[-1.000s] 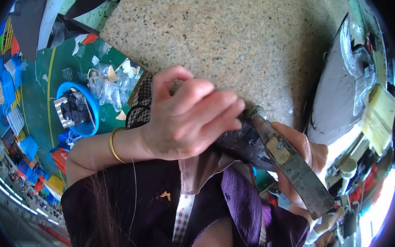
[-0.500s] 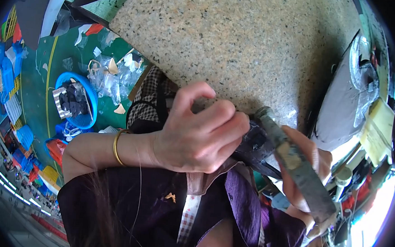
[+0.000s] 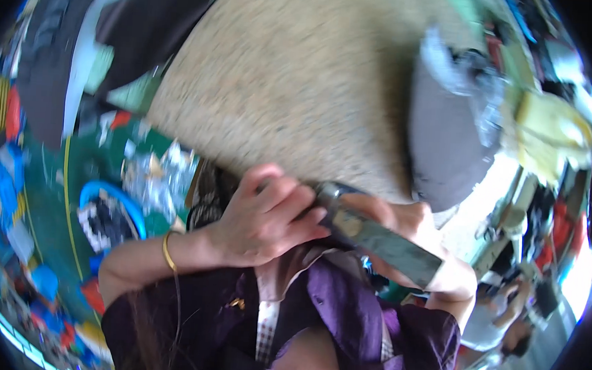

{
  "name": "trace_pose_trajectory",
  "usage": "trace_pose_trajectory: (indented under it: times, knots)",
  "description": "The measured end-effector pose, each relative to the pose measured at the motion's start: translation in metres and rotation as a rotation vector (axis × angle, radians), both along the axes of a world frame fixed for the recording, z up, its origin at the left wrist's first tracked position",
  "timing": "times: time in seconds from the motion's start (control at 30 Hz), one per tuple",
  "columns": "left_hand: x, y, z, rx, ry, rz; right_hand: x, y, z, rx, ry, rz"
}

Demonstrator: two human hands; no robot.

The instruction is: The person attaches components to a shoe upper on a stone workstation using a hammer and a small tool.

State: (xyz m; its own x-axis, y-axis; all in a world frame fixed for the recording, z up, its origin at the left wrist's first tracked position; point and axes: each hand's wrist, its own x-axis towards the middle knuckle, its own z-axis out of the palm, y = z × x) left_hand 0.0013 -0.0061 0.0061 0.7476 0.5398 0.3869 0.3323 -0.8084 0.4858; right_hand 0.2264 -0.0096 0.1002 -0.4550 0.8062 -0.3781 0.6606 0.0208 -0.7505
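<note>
My left hand (image 3: 263,217), with a gold bangle on its wrist, is closed, fingers curled around the edge of a black glossy piece (image 3: 342,188). Most of that piece is hidden by the hands. Close beside it my right hand (image 3: 402,222) grips a long grey bar-like tool (image 3: 393,253) with a worn tan patch. The tool slants down to the right across the front of that hand. Both hands are in front of my chest, by the near edge of a speckled stone slab (image 3: 302,83).
On the slab's right lies a dark grey rounded piece (image 3: 448,133) with clear plastic, near yellow sheets (image 3: 550,133). Dark material (image 3: 156,27) hangs at the upper left. A blue basket (image 3: 138,209) and plastic scraps (image 3: 157,180) lie on the green floor. Another person (image 3: 498,316) is at the lower right.
My view has turned and blurred. Both hands appear further left in it, and the tool lies flatter, its far end now pointing more to the right. The grey piece appears closer in.
</note>
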Motion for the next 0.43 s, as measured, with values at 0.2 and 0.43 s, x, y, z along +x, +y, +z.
trace_pose_trajectory:
  times: [0.2, 0.43]
  knots:
    - [0.008, 0.010, 0.019, -0.344, -0.033, -0.122, 0.048, -0.068, 0.001, 0.618, -0.370, -0.734]
    - [0.040, 0.101, 0.088, 0.160, 0.033, 0.028, 0.192, -0.132, -0.061, 0.516, -1.204, -1.000]
